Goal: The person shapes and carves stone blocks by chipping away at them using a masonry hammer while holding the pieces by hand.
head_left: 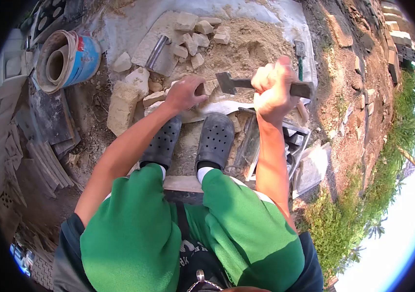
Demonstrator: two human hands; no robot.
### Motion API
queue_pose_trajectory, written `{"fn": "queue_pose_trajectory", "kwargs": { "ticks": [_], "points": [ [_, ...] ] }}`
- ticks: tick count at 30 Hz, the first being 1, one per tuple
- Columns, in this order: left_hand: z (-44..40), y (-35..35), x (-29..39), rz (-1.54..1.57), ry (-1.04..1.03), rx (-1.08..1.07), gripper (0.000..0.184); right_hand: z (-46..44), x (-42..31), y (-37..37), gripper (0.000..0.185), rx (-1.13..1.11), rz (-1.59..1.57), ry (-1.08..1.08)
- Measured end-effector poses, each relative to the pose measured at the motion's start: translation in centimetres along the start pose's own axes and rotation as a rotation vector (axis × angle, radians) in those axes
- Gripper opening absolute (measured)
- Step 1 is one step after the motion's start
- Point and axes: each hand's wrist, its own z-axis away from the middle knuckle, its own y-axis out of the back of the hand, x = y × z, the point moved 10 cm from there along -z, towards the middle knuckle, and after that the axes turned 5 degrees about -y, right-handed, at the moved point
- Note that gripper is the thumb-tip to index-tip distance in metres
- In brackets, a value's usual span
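Dark metal is showing on the hammer, which is pointing leftward just right of the frame's upper centre; the right hand is clamping its grip back from the striking end, probably leaving the fingers clear. At upper centre, the left hand is curling near pale stones, thumb and fingers parting, though whether that grip is holding anything I cannot tell.

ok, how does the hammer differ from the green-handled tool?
The hammer is gripped in the right hand; the green-handled tool lies on the pale sheet, untouched. The hammer runs sideways across the view; the green-handled tool points away from the wearer. Both have a grey head.
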Motion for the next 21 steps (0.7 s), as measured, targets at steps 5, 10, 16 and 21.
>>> {"fn": "queue_pose_trajectory", "kwargs": {
  "ticks": [5,10,16,21],
  "points": [
    [0.1,0.6,0.4,-0.015,-0.007,0.033,0.046,0.4,-10.1,-3.1,0.053,-0.093,-0.007,0.18],
    [0.2,0.3,0.3,-0.034,-0.047,0.056,0.047,0.1,6.1,1.9,0.047,0.045,0.418,0.124],
    [0.3,2.3,0.2,0.042,0.047,0.086,0.048,-0.5,1.3,1.4,0.053,0.084,0.173,0.061],
    [1.6,6.5,-0.7,-0.079,0.054,0.256,0.048,0.4,-5.6,-1.7,0.051,-0.079,-0.039,0.125]
  ]
}}
